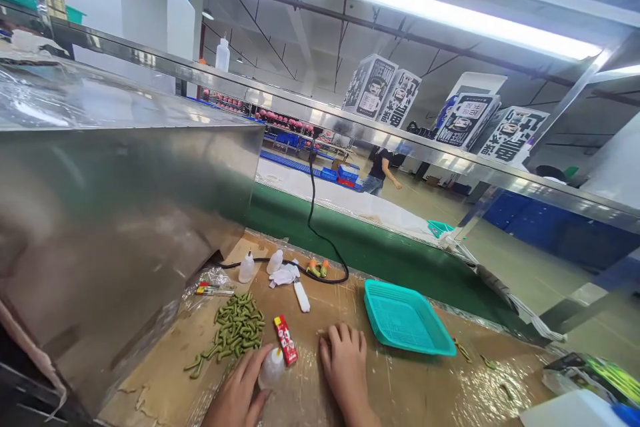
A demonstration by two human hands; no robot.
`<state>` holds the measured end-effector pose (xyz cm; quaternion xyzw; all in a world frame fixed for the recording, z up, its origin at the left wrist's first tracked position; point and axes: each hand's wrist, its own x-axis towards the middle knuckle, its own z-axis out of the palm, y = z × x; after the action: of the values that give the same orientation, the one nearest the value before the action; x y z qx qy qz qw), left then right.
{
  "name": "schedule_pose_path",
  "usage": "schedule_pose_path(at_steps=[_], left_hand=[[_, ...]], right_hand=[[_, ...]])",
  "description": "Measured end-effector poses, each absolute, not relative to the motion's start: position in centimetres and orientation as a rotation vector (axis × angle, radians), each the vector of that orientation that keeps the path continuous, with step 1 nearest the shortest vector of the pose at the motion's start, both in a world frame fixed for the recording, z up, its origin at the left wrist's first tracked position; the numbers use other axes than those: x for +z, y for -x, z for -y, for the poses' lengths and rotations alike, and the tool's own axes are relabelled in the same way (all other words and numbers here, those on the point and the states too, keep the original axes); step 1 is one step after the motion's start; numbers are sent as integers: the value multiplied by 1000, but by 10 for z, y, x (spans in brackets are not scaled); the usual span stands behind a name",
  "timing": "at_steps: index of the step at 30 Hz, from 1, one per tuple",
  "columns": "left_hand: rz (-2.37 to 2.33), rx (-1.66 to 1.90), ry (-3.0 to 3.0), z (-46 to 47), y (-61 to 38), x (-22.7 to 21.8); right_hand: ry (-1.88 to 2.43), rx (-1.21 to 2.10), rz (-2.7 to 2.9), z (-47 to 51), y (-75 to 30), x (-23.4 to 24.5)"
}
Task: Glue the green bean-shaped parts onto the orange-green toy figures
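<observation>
left hand (237, 390) — fingers closed around a white squeeze bottle (273, 368) on the table (425, 390) | right hand (346, 370) — fingers slightly curled, open, empty, resting on the table | between hands: red tube (286, 340) | farther left: green pieces (235, 327) | right: teal plastic basket (407, 317)

Overhead fluorescent tubes (480, 20) light the scene brightly, and I see hard glare on the steel panel (125, 193) and the plastic film (440, 390) over the tabletop (310, 300). Only faint shadows fall beneath my left hand (237, 390) and right hand (346, 367). Wide-angle distortion bends the frame's edges.
</observation>
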<state>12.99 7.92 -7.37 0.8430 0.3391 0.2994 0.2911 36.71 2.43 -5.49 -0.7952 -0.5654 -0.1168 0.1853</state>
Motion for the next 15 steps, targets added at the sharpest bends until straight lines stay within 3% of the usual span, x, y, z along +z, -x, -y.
schedule_pose_path(at_steps=[8,15], left_hand=[[-926,869,-2189,-77,-137,-82],[-872,1103,-2153,-64,-126,-60]], right_hand=[[1967,-151,1573,13,-374,-75],[1690,-228,1382,13,-332,-90]])
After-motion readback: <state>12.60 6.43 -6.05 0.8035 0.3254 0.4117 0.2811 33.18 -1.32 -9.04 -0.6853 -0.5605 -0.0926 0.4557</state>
